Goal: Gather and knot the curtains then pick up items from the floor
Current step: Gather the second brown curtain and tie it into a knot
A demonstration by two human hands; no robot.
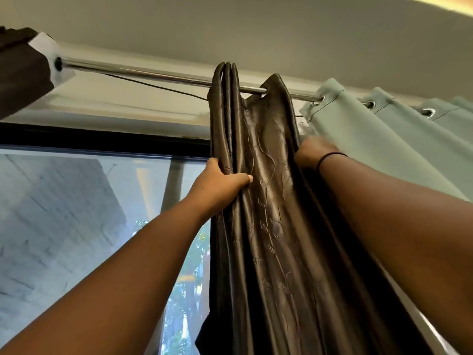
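Item: brown curtain (268, 201), satin-like with a raised stem pattern. Hangs from the curtain rod (153, 74) near mid-frame, drawn into tight vertical folds; lower end runs out of view at the bottom.

Item: left hand (220, 183). Placed at the curtain's left edge, well below the rod. Fingers wrapped round the outer folds, thumb pressed on the front face: clamped on the cloth.

Item: right hand (311, 153). Placed at the curtain's right edge, slightly higher than the left. Blurred; appears bunched against the cloth, but whether its fingers hold the fabric cannot be told. A dark band (330, 158) circles the wrist.

Item: pale green curtain (371, 139). Hangs by metal eyelets on the same rod, just right of the brown one, spread wider, not handled.

Item: window (89, 213). Behind and left, uncovered; a building wall and greenery show beyond.

Step in hand, by judgement: gathering. The brown panel is being pressed together between both hands; no knot is visible.

Next move, by judgement: both hands must slide lower to find slack, hold the bundle as one rope, then loop it on itself. The slippery cloth may spring loose under a light grip. The floor is out of view.
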